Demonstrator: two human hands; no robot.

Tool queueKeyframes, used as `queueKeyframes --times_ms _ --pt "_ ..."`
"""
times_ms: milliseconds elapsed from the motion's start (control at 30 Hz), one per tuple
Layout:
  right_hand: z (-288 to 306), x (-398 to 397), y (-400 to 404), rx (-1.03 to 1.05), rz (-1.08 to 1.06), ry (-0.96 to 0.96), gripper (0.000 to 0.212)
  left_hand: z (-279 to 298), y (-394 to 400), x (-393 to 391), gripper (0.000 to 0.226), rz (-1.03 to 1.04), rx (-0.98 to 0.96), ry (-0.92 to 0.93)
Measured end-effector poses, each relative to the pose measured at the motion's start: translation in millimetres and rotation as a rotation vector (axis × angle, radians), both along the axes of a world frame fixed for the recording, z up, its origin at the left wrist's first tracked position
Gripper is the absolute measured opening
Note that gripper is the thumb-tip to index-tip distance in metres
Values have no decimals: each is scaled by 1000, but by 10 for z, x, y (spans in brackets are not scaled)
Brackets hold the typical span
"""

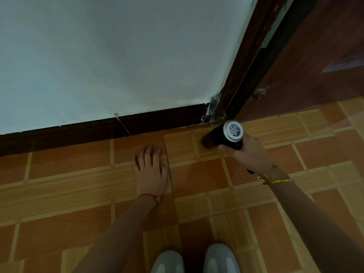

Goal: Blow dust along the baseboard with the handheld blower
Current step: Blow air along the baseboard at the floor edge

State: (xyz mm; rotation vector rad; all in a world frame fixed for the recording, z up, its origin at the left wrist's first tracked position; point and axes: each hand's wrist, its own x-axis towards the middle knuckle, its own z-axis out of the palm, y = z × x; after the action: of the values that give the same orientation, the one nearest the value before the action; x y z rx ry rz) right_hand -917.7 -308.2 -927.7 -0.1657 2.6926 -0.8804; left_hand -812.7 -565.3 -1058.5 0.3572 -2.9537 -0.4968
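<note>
Dark wooden baseboard [98, 133] ran leftward from the door-frame corner. Flat on the floor tiles [59, 164] lay the left hand [151, 170], fingers straight. Rightward, the right hand [250, 152] gripped the blower [224, 136], its long axis aimed left along the baseboard, near the corner.

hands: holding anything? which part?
Right hand grips the blower by its handle, below the barrel. Left hand holds nothing, flat on the floor.
</note>
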Motion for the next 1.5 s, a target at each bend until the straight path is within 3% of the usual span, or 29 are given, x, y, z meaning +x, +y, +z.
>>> queueKeyframes --times_ms 100,267,433,600,767,967,1100,1300,1500 --pt "23 53 -18 3 70 -119 58 2 5 -5 53 0 3 -3" --pt "15 120 -11 -1 -6 4 57 -12 -4 -3 52 -9 -10 -12" --pt "128 172 5 -43 90 -231 39 -16 -10 -8 53 -7 -6 -14" --pt "120 192 55 6 82 -26 58 -21 -9 1 52 -9 -5 2" --pt "148 228 85 -5 215 -214 41 -31 -14 -1 54 -16 -14 -3" --pt "-21 243 8 -23 18 21 58 -28 -11 5 54 -19 -24 -3" --pt "-49 198 -88 -22 114 -53 54 -26 -16 3 54 -18 -15 -12" --pt "-149 70 -199 -14 -49 44 53 -14 -4 11 55 -5 11 -39" --pt "-165 -32 -351 -10 36 48 55 30 -34 185 53 18 25 -51"
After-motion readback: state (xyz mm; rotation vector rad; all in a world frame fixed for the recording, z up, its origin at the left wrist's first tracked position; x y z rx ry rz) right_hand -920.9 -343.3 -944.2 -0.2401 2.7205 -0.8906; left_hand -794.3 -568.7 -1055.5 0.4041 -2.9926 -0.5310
